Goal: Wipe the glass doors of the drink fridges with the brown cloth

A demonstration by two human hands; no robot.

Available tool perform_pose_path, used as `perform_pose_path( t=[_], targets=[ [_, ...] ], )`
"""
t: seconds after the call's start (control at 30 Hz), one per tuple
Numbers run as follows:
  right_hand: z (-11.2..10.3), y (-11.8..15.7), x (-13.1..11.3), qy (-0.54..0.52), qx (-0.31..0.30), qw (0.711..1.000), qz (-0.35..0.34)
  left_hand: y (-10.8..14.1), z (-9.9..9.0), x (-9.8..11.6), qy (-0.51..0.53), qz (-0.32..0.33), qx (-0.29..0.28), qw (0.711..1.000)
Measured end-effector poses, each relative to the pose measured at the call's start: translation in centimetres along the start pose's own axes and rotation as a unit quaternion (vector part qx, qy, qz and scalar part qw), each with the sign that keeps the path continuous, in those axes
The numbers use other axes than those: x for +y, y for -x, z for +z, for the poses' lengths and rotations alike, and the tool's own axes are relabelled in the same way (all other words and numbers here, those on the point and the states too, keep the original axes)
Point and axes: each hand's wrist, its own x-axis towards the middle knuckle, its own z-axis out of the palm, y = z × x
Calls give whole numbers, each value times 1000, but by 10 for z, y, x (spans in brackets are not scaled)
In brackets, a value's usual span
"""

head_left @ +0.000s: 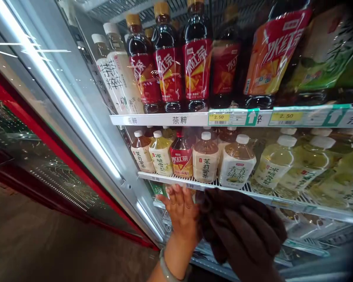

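My left hand (181, 209) is stretched out before the refrigerated shelves, fingers extended and apart, with a band around the wrist. Its fingertips overlap the front edge of the middle shelf (232, 188) in view; whether they touch it I cannot tell. Beside it on the right, my right hand (253, 231), in deep shadow, is closed around a dark cloth (216, 201). Just above the hands stand a small red-labelled iced tea bottle (181, 158), a jasmine tea bottle (206, 160) and a green tea bottle (237, 164).
Tall iced tea bottles (197, 66) and white-labelled bottles (120, 74) fill the upper shelf, with price tags (219, 117) along its edge. Pale yellow drink bottles (272, 164) stand at right. A lit door frame (76, 109) and a red-edged glass door (85, 164) are on the left.
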Motion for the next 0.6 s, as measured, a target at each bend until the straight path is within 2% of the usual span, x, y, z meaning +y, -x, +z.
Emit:
perform_pose_path(
  t=[0.07, 0.13, 0.2, 0.27, 0.33, 0.4, 0.5, 0.6],
  targets=[
    [1, 21, -1, 24, 12, 1000, -5, -13, -4, 9, 7, 58, 23, 998],
    [9, 28, -10, 33, 25, 999, -6, -22, -10, 11, 13, 97, 33, 995],
    [18, 16, -18, 41, 29, 999, -4, -27, -14, 8, 28, 113, 31, 993],
    [19, -7, -17, 54, 35, 998, -11, -29, -16, 5, 54, 129, 31, 990],
    [10, -27, -5, 85, 42, 995, -13, -28, -17, 4, 78, 146, 29, 986],
    [-6, -32, 10, 128, 43, 991, 6, -28, -18, 5, 91, 148, 24, 984],
    [-18, -16, 16, 177, 50, 982, 42, -29, -19, 6, 102, 142, 18, 984],
    [-1, 1, -5, 153, 70, 982, 90, -30, -19, 5, 104, 146, 10, 984]
  ],
)
